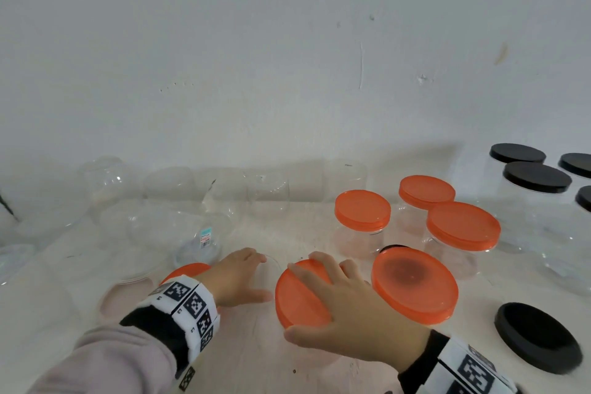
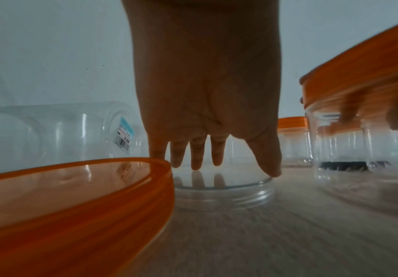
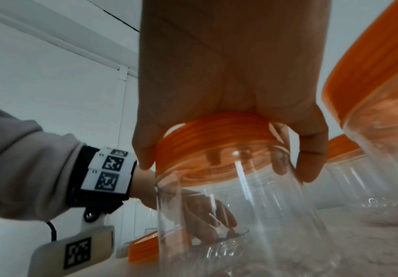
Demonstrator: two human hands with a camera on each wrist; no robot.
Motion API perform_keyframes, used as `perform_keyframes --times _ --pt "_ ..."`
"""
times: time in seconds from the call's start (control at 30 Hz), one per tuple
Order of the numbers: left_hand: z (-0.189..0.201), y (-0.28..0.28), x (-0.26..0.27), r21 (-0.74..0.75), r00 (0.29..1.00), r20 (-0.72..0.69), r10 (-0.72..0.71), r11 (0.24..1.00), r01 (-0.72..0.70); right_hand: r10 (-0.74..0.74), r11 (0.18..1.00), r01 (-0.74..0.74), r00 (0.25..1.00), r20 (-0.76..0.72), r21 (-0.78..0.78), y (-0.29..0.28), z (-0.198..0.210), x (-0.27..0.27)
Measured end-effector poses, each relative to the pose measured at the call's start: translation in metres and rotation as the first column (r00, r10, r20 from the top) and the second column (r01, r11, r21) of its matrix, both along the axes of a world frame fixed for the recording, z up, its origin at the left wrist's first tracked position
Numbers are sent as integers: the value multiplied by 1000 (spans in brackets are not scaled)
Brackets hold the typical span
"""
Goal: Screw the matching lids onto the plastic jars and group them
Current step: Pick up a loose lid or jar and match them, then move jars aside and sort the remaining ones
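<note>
My right hand (image 1: 323, 293) grips the orange lid (image 1: 299, 297) of a clear jar (image 3: 240, 215) from above, thumb and fingers curled round the lid's rim (image 3: 216, 135). The jar stands at the table's front middle. My left hand (image 1: 251, 272) is just left of it, low over a clear lid (image 2: 226, 189) lying flat on the table. Its fingers (image 2: 197, 155) point straight down, and the thumb tip touches the clear lid's rim. A loose orange lid (image 2: 74, 196) lies upside down under my left wrist.
Another orange-lidded jar (image 1: 415, 285) stands right of my right hand, three more (image 1: 363, 211) behind. Black-lidded jars (image 1: 537, 177) stand far right, and a loose black lid (image 1: 537, 337) lies front right. Open clear jars, one with a price sticker (image 1: 204, 235), fill the left.
</note>
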State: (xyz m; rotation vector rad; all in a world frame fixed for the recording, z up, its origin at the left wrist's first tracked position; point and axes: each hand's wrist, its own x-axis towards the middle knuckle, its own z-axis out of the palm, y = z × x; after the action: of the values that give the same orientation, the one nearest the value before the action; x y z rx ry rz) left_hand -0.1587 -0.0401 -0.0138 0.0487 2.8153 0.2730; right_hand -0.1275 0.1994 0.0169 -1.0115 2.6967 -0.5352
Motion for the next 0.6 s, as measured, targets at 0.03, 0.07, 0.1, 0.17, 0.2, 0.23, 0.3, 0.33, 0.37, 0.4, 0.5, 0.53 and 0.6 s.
perform_keyframes --times 0.03,0.07,0.1,0.17,0.2,0.23,0.3,0.33,0.37,0.4,0.5,0.53,0.6 --pt "-1 -3 -3 -8 1000 18 0 1000 0 3 1000 -3 999 36 1 0 2 -1" --pt "-2 -5 -5 -3 999 35 1 1000 -1 8 1000 -8 997 80 5 0 6 -3" --pt "-3 -8 -7 8 999 50 -9 1000 9 11 1000 -13 992 128 12 0 11 -5" --pt "-5 -14 -10 29 996 76 -47 999 44 10 999 -18 981 193 38 -1 20 -13" --pt "-6 -17 -10 37 995 83 -60 998 57 -1 998 -11 980 198 56 -4 25 -19" --pt "-7 -19 -10 44 994 81 -69 997 66 -22 997 9 982 187 73 -8 28 -24" --pt "-10 -22 -9 65 995 52 -82 995 79 -100 992 88 987 127 92 -22 33 -39" --pt "-11 -24 -8 80 995 37 -89 993 86 -145 986 137 985 90 92 -30 34 -48" --pt "-12 -25 -8 94 995 28 -96 991 93 -191 979 185 980 61 87 -38 35 -57" --pt "-12 -25 -7 108 995 25 -100 989 97 -235 970 231 971 48 76 -47 35 -67" --pt "-10 -26 -7 127 994 31 -105 987 101 -332 943 331 940 79 30 -69 33 -93" --pt "-9 -26 -6 133 994 34 -108 986 103 -346 938 345 934 92 26 -75 30 -99" --pt "-7 -26 -6 147 992 45 -115 983 107 -354 935 352 931 93 36 -86 26 -110"
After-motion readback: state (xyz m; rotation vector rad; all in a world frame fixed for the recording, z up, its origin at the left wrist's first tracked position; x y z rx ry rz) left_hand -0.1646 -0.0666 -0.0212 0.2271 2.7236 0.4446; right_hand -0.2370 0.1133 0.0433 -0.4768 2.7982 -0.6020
